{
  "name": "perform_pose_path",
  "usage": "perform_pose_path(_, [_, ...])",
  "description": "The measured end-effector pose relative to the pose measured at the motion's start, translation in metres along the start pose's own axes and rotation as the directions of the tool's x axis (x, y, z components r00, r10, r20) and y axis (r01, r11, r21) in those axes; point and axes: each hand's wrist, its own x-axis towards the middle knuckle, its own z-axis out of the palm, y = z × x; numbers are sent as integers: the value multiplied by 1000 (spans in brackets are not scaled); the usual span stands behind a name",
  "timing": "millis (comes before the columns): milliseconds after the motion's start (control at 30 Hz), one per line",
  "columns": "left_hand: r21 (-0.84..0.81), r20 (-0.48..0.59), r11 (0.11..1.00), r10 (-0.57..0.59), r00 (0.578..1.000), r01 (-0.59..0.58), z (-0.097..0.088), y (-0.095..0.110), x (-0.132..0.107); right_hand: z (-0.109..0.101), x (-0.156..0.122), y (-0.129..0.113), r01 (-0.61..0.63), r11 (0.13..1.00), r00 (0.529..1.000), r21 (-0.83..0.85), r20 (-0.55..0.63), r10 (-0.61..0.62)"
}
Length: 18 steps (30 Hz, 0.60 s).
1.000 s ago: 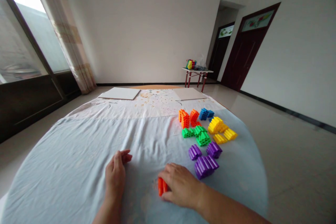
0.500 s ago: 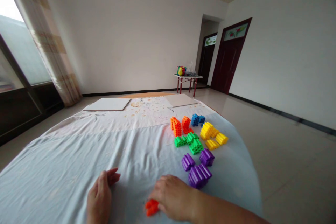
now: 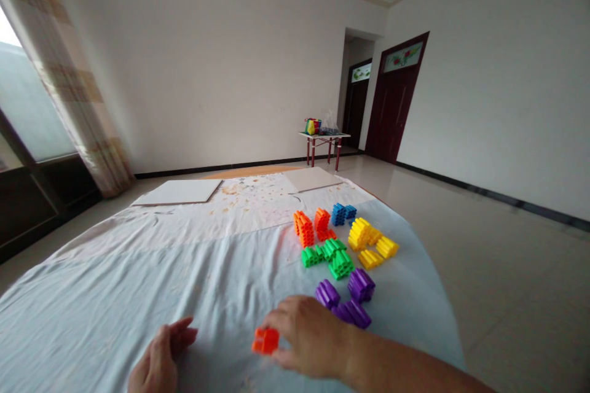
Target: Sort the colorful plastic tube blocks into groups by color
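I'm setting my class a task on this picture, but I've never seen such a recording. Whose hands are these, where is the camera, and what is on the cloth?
No machine here: the camera sits on a person's head, looking forward and down, so both arms at the bottom are that person's own. The right hand pinches a small orange block. The left hand lies open on the pale blue cloth, holding nothing. Beyond the right hand, blocks lie grouped by colour: purple blocks, green blocks, orange blocks, blue blocks, yellow blocks. Two white boards lie at the far end.
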Motion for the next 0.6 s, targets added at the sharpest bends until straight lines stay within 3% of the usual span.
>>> perform_pose_path(67, [-7, -3, 1000, -16, 1000, 16, 1, 5, -3, -30, 0, 22, -165, 983, 973, 75, -154, 175])
perform_pose_path(133, [-11, -7, 999, -32, 999, 32, 2, 10, -5, -57, 1, 54, -331, 936, 899, 118, -261, 351])
perform_pose_path(267, [-25, -13, 997, -69, 998, 68, 6, 20, -10, -87, 8, 125, -604, 796, 760, 40, -271, 591])
perform_pose_path(400, [-17, -15, 996, -86, 996, 86, 6, 25, -13, -85, 20, 168, -701, 710, 708, -66, -187, 681])
perform_pose_path(600, [-37, -29, 994, -107, 994, 106, 5, 19, -12, -65, 39, 182, -727, 672, 686, -141, -90, 722])
